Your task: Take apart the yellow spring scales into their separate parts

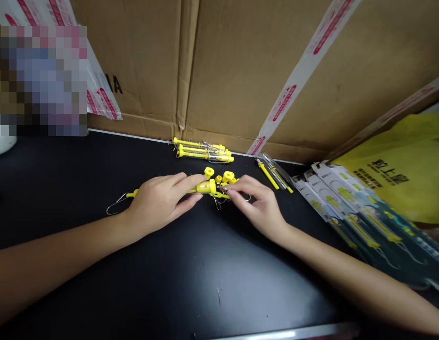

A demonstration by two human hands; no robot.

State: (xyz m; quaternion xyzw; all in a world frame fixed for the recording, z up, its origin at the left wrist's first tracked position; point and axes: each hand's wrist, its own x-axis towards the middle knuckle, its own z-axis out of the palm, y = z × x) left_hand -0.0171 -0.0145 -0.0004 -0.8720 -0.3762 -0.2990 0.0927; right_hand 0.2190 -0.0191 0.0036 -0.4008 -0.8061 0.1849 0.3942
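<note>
My left hand (159, 200) is wrapped round a yellow tubular spring scale (205, 187) lying roughly level above the dark table. A bent wire hook (116, 206) sticks out to the left of that hand. My right hand (257, 203) has thumb and fingertips pinched together at the scale's right end, on a small metal piece (223, 188) too tiny to make out clearly. Just behind the fingertips lie loose yellow caps (228, 176), with one more cap (209, 173) beside my left fingers. Wire hooks (218, 203) show below and between the hands, partly hidden.
Several yellow spring scales (204, 150) lie stacked at the back. Yellow rods (267, 174) and clear tubes (278, 169) are to their right. Printed packages (350, 203) and a yellow bag (392, 165) stand at the right. Large cardboard boxes (233, 71) wall off the table's back edge.
</note>
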